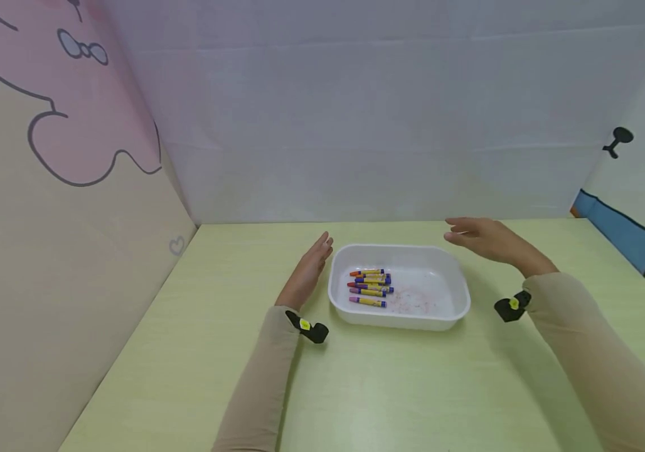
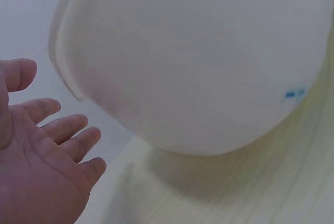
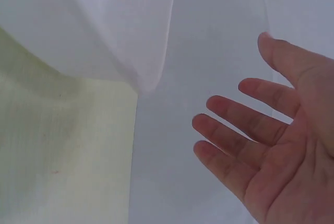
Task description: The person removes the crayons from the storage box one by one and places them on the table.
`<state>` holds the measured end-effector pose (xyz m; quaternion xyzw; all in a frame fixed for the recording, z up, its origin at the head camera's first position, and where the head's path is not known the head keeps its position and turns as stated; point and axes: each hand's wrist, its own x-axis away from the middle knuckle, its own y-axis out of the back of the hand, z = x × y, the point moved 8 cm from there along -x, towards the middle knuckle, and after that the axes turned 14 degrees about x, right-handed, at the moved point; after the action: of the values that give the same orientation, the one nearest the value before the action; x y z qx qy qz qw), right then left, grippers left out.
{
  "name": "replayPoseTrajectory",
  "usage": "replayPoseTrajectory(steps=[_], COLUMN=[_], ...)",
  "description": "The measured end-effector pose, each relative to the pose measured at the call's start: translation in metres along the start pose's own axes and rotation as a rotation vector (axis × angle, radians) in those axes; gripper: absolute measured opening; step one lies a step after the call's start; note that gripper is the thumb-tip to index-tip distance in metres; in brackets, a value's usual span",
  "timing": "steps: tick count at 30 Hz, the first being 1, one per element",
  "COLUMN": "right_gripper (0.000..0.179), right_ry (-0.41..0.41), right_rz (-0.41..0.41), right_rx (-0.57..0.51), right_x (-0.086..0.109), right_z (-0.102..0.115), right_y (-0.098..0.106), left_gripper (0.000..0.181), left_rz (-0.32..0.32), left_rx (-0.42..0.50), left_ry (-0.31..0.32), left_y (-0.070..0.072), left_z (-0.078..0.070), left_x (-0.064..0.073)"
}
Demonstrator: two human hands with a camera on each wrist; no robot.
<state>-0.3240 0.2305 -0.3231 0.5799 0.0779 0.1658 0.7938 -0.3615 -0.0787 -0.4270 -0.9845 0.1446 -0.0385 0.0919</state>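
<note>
is holding left hand (image 1: 307, 270) and right hand (image 1: 482, 239) with fingers loosely extended, gripping nothing, near opposite ends of the white tray (image 1: 440, 284) on the counter (image 1: 390, 389), is noting crayons (image 1: 373, 280) grouped inside its left half, and is judging placement there apparently done, anything remaining undeterminable.

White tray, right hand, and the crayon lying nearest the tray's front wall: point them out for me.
White tray (image 1: 401, 321): head view, front wall.
Right hand (image 3: 292, 162): right wrist view, palm.
Frontmost crayon (image 1: 368, 302): head view, yellow wrapper.
</note>
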Motion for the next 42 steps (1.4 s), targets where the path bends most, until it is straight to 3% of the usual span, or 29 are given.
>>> replayPoseTrajectory(steps=[6,13,18,29,42], right_gripper=[0.051,0.042,0.040,0.033,0.029], right_ry=[0.079,0.161,0.207,0.169,0.208], right_rz=[0.035,0.124,0.191,0.340,0.376], right_rx=[-0.018,-0.030,-0.026,-0.054,-0.053], right_x=[-0.013,-0.031,-0.045,-0.069,-0.082], right_z=[0.022,0.042,0.052,0.060,0.070], right_y=[-0.002,-0.018,-0.033,-0.072,-0.095], left_gripper=[0.054,0.052,0.048,0.047,0.046], left_rz=[0.001,-0.017,-0.024,-0.015,-0.034], left_rx=[0.241,0.404,0.413,0.388,0.427], left_ry=[0.025,0.054,0.042,-0.003,0.012], left_y=[-0.008,-0.016,-0.019,-0.024,-0.024], left_z=[0.011,0.020,0.022,0.022,0.023], left_x=[-0.005,-0.011,-0.012,-0.014,-0.013])
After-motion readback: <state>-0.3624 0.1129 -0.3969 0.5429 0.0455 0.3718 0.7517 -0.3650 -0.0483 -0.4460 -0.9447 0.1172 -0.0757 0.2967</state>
